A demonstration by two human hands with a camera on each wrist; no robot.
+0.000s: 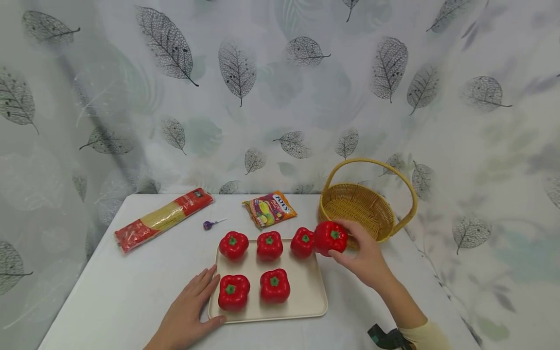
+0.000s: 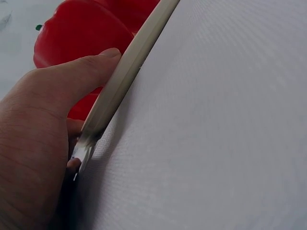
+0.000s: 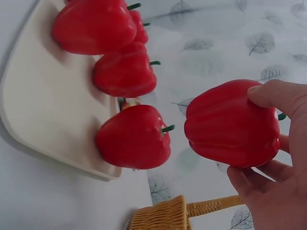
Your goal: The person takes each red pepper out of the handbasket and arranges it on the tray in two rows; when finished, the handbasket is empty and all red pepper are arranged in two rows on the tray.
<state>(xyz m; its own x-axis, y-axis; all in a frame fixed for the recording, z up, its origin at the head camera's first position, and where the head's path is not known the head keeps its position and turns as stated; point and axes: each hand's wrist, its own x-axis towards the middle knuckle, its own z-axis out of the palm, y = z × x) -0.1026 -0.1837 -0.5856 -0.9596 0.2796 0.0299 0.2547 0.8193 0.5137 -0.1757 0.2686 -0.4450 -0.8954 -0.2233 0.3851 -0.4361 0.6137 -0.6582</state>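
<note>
My right hand (image 1: 365,255) holds a red bell pepper (image 1: 331,238) with a green stem, thumb on one side and fingers on the other. In the right wrist view this bell pepper (image 3: 232,124) is up off the tray, in front of the leaf-print curtain. Several more red bell peppers (image 1: 274,286) stand on a cream rectangular tray (image 1: 304,291), stems up. At the tray's near left corner lies my left hand (image 1: 188,304), its fingers stretched along the left edge and its thumb at the near edge. The left wrist view shows the thumb touching the tray's rim (image 2: 127,69).
A yellow wicker basket (image 1: 323,201) with a tall handle stands behind the right hand. Behind the tray lies a bag of fruit candy (image 1: 270,209). Farther left are a lollipop (image 1: 208,225) and a long red-and-yellow packet (image 1: 164,218). A leaf-print curtain (image 1: 271,112) hangs behind the white table (image 1: 131,291).
</note>
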